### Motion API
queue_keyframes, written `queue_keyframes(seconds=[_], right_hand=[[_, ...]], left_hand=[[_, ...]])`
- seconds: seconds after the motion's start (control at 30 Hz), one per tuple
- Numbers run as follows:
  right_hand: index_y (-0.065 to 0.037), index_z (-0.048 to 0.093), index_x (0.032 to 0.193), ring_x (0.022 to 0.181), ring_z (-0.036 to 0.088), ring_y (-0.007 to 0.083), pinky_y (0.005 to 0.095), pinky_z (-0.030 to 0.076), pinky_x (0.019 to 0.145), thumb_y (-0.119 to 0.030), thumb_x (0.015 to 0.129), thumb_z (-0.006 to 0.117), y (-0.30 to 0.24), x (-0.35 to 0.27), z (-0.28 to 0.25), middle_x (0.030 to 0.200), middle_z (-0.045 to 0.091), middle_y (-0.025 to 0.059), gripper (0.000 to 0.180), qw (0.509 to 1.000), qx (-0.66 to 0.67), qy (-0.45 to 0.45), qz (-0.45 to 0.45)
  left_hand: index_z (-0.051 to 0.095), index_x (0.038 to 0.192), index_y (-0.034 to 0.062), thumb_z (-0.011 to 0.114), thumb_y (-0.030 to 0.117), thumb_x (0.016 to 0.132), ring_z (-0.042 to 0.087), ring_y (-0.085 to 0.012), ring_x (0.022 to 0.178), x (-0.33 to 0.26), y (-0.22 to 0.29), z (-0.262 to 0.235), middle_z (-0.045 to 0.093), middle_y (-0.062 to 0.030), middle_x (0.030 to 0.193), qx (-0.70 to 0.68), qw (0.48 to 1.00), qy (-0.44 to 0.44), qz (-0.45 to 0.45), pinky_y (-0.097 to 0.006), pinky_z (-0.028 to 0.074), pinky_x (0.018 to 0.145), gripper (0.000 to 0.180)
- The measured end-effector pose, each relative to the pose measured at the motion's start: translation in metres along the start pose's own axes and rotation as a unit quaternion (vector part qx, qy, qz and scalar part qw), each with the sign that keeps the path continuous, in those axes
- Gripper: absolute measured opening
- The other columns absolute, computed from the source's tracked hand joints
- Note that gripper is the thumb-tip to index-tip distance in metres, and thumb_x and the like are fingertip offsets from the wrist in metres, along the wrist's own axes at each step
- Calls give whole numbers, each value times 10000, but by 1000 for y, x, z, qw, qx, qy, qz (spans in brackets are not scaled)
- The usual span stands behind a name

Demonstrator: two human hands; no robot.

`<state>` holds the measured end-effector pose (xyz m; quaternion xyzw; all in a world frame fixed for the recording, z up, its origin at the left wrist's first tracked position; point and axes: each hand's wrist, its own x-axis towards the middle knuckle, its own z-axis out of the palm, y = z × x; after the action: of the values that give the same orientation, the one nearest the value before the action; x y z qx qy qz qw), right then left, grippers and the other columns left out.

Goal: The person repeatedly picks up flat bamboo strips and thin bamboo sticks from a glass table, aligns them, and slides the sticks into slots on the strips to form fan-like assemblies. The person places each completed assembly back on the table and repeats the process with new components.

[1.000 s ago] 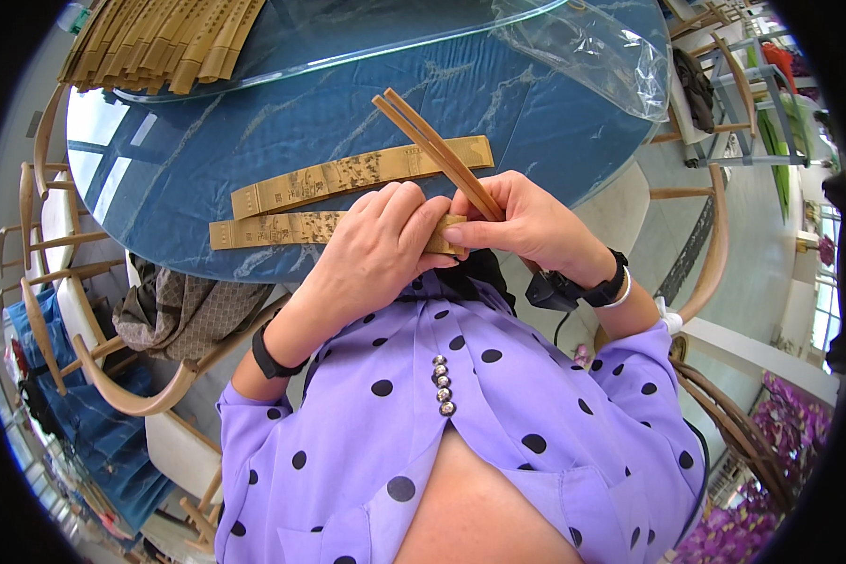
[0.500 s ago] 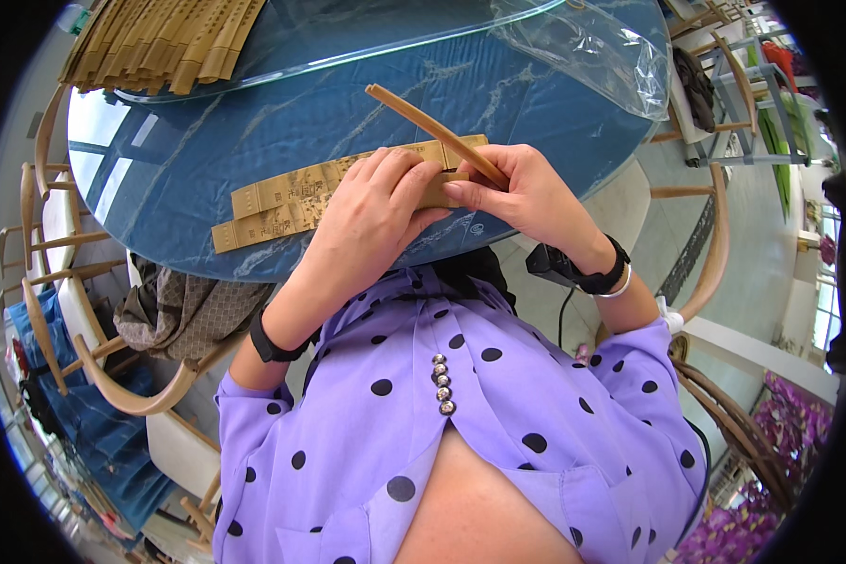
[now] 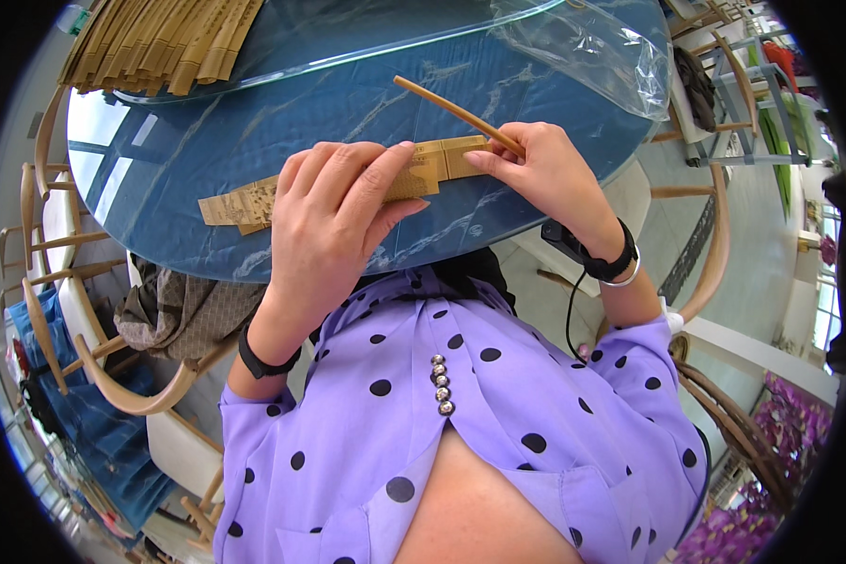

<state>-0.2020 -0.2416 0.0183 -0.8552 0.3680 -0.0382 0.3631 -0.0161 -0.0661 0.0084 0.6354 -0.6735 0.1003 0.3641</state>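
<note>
Two long brown printed paper sleeves overlap near the table's front edge. Over the front paper sleeve (image 3: 414,184) lies my left hand (image 3: 327,202), its thumb and index finger along the two long edges, gripping it. The rear paper sleeve (image 3: 462,156) reaches out to the right, beyond the front one. My right hand (image 3: 540,169) pinches the lower end of slim wooden chopsticks (image 3: 451,111), which slant up to the left; whether they are one or a pair is hard to make out. Its thumb tip is by the rear sleeve's right end. My left palm hides the sleeves' middle.
A large fan of brown paper sleeves (image 3: 164,42) lies at the far left of the blue marbled table (image 3: 348,103). Beside it runs a clear glass edge (image 3: 385,59). A clear plastic bag (image 3: 592,56) rests at the far right. Wooden chairs (image 3: 719,244) stand around.
My left hand has slid left with the front sleeve. My right hand has moved right and slightly up with the chopsticks, away from my left fingers. The sleeves' left ends have shifted.
</note>
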Motion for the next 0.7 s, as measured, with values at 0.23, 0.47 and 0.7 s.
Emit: queue_keyframes(seconds=[0.23,0.47,0.7], right_hand=[[31,713,1084,669,535,67,255,429,600,-242,974,709,-13,-20,19,741,636,-4,294,916,369,-47,-149],[29,752,1031,699,524,34,203,419,637,-154,977,689,-16,-23,4,813,685,-5,201,895,404,-186,-49],[36,749,990,778,620,62,219,483,755,-127,944,715,-11,-21,5,855,727,51,173,875,418,-239,-59]], left_hand=[[636,1223,29,789,240,798,596,-285,921,-3,3,16,633,-90,1031,-89,995,-46,-8,-406,473,812,498],[643,1221,37,776,246,813,590,-314,957,-5,0,17,609,-106,1035,-181,979,-91,-20,-426,490,836,478],[641,1241,47,765,228,818,586,-340,980,-7,0,13,585,-120,1006,-230,964,-132,-20,-443,493,875,476]])
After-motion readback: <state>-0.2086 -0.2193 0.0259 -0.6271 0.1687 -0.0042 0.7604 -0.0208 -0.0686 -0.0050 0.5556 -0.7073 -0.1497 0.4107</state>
